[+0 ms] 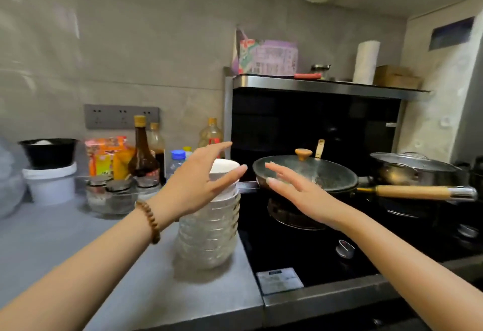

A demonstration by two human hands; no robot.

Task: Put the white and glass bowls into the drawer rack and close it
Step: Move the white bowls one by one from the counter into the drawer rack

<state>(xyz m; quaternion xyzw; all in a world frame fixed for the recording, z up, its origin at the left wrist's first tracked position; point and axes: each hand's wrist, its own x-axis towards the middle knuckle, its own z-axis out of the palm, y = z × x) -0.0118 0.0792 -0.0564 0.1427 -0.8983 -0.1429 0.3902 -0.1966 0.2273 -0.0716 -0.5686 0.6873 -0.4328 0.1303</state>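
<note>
At about nine o'clock the grey table [78, 247] carries a black bowl set on a white tub [51, 183], then seasoning packets, lidded jars and dark sauce bottles [142, 147] pushed back against the wall, probably to keep the front edge free for work.

The left hand [198, 187] (a bead bracelet [150, 222] sits at its wrist) is spread wide with the fingers fanned, holding nothing, and it lies in front of the upper left side of the bowl stack; whether it touches the bowls I cannot tell.

The stack of bowls [209, 234] stands upright near the table's right edge, just beside the cooktop, at roughly the centre of the view: glass bowls nested at the bottom, white bowls [225, 171] on top. Nesting them this way lets the whole lot be carried in one lift.

At about three o'clock from the stack, the right hand [300, 194] is also open and flat, empty, palm turned toward the bowls and apart from them. Both hands flank the stack, so the step in hand looks like closing in to clasp it from two sides.

Farther right, a lidded wok [305, 174] sits on the black cooktop [300, 252] with its wooden handle pointing to three o'clock. The drawer rack is not in view.
</note>
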